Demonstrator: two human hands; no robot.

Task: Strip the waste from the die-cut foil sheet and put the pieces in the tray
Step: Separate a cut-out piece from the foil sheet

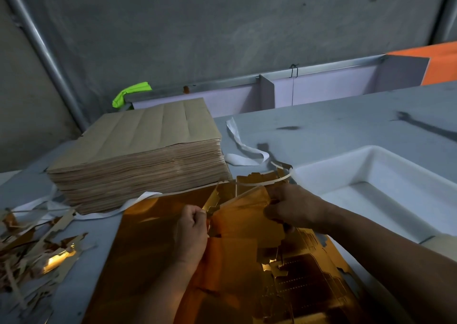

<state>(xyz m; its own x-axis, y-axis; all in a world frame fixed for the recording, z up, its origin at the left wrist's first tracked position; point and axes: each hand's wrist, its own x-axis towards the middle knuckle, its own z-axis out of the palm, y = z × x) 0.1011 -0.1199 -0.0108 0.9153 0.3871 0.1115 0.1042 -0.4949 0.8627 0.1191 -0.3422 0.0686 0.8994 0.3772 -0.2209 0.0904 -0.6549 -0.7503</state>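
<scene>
A shiny gold die-cut foil sheet (153, 227) lies on the grey table in front of me. My left hand (191, 232) pinches a jagged gold waste strip (212, 201) that rises from the sheet's middle. My right hand (289, 206) grips a lifted foil piece (247, 221) at its far edge, where thin curled waste strips (274, 177) stick up. More cut outlines show in the sheet by my right forearm. The white tray (385, 172) stands to the right, and its visible floor is bare.
A thick stack of brown-backed sheets (141, 155) sits at the left rear. Torn waste scraps (37, 249) are piled at the left edge. White paper bands (242, 150) lie behind the sheet. A low partition wall (267, 88) and an orange panel (440, 63) close the back.
</scene>
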